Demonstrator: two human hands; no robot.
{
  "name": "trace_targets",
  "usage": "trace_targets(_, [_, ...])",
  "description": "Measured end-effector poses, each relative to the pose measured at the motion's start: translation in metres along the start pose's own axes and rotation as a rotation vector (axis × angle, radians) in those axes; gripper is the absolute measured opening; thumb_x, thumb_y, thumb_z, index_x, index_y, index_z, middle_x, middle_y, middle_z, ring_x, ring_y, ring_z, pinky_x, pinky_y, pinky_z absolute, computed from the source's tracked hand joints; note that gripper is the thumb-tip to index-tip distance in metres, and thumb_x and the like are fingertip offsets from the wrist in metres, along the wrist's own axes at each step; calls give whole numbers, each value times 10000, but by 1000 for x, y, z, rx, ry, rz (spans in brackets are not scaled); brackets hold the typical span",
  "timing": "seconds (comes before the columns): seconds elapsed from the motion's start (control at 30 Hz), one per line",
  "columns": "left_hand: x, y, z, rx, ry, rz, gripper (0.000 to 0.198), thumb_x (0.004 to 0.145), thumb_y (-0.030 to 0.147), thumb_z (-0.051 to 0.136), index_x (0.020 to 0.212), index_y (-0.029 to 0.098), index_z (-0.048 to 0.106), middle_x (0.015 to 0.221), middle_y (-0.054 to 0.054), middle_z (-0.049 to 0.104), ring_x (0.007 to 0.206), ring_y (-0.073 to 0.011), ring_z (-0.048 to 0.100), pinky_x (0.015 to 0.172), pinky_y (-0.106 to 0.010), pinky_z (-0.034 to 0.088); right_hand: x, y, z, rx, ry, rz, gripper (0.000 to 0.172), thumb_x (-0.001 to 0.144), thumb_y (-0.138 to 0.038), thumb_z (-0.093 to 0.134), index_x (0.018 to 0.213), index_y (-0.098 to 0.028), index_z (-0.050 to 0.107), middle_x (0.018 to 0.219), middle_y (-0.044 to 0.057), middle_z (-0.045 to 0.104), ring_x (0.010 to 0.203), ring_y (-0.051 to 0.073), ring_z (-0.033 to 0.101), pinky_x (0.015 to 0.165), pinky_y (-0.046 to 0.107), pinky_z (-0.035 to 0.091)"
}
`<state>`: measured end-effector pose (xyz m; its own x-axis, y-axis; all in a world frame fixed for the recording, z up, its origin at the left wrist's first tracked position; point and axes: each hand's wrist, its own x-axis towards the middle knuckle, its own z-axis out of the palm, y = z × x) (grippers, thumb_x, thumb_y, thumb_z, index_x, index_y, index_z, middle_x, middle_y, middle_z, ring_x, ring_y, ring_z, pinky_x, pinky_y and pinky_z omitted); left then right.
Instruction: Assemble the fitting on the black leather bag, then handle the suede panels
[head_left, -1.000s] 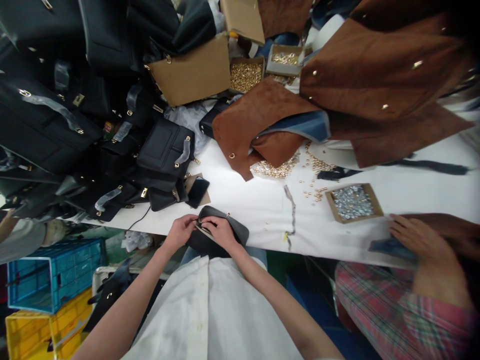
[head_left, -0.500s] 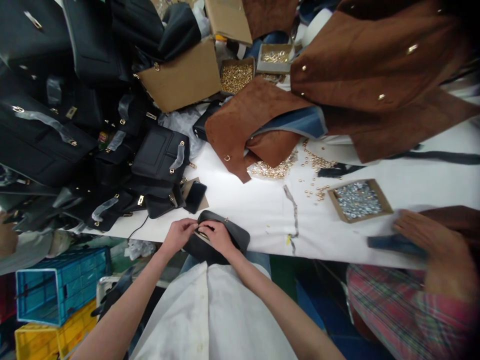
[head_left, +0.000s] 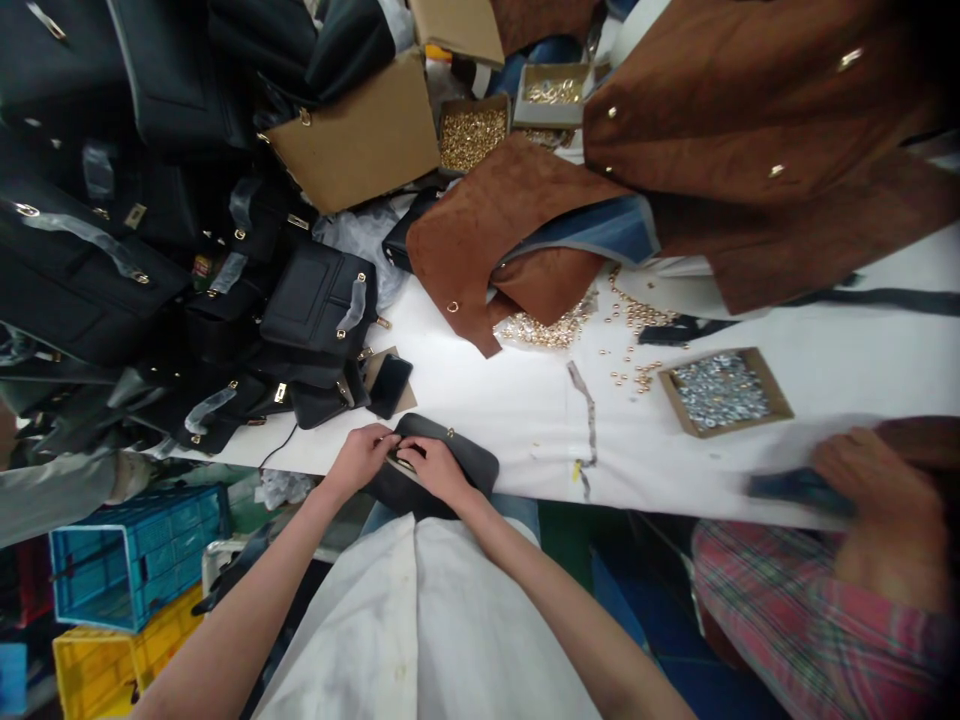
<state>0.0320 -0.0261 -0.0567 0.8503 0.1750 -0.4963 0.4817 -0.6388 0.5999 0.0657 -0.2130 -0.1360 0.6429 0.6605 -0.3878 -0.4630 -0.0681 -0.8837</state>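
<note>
A small black handbag (head_left: pixel 469 455) rests at the table's front edge against my lap, with a gold fitting (head_left: pixel 451 433) on its flap. My left hand (head_left: pixel 364 462) is closed at the bag's left side, thumb and fingertips pinched together at its edge. Just to the right, my right hand (head_left: pixel 435 468) is closed on the same bag, its fingers bent over the opening. A bit of gold-coloured metal shows beneath the right fingers. Whatever small part may sit between the fingertips is hidden.
Black handbags (head_left: pixel 319 300) pile up on the left. A phone (head_left: pixel 390 386) lies beyond my hands. Brown suede pieces (head_left: pixel 480 235) cover the back, near loose gold studs (head_left: pixel 551 328) and a box of silver studs (head_left: pixel 724 392). At right a co-worker's hand (head_left: pixel 874 475) holds dark material. Crates (head_left: pixel 139 560) stand lower left.
My hands stay at the bag, with only slight finger shifts. The view has tilted a little. The co-worker's hand at right has moved slightly right with the dark material.
</note>
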Motion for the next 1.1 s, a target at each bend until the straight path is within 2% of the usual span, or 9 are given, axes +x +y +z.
trace_targets(0.27, [-1, -7, -8, -66, -87, -40, 313, 1034, 405, 594, 933, 194, 802, 826, -30, 743, 811, -210, 652, 743, -311, 472, -7, 0, 4, 20, 11, -9, 248, 1017, -331, 595, 1068, -256, 825, 1118, 12, 839, 1052, 211, 749, 1041, 333, 535])
trace_targets(0.37, [-2, -9, -8, -106, -100, -51, 260, 1023, 358, 609, 964, 199, 806, 875, -28, 762, 856, -211, 673, 777, -306, 483, -6, 1, 6, 30, 31, 16, 242, 1014, -344, 609, 1063, -261, 831, 1143, 13, 840, 1082, 209, 754, 1071, 337, 531])
trace_targets(0.63, [0, -22, -5, -215, -65, -116, 223, 993, 307, 634, 1042, 197, 822, 986, -55, 813, 942, -239, 732, 854, -325, 531, 2, 6, 13, 39, 69, 118, 263, 985, -422, 674, 1070, -253, 856, 1127, 34, 855, 1061, 240, 781, 1051, 382, 566])
trace_targets(0.83, [2, -30, -1, -291, -53, -157, 233, 983, 303, 655, 1097, 199, 830, 1000, -52, 823, 921, -231, 746, 835, -319, 547, 5, 4, 17, 43, 93, 139, 271, 987, -416, 669, 1097, -255, 858, 1161, 40, 853, 1122, 241, 775, 1117, 388, 541])
trace_targets(0.93, [2, -34, -1, -319, -47, -167, 240, 983, 308, 664, 1114, 195, 831, 1016, -58, 827, 930, -232, 749, 836, -318, 551, 7, 3, 17, 53, 79, 146, 311, 1003, -435, 641, 1146, -255, 851, 1190, 42, 848, 1143, 243, 770, 1121, 390, 543])
trace_targets(1.1, [1, -37, -2, -356, -46, -164, 251, 986, 308, 669, 1137, 194, 833, 1026, -63, 828, 948, -235, 752, 850, -319, 555, 13, 2, 14, 52, 24, 179, 328, 982, -467, 666, 1118, -233, 852, 1166, 48, 852, 1126, 259, 767, 1099, 395, 549])
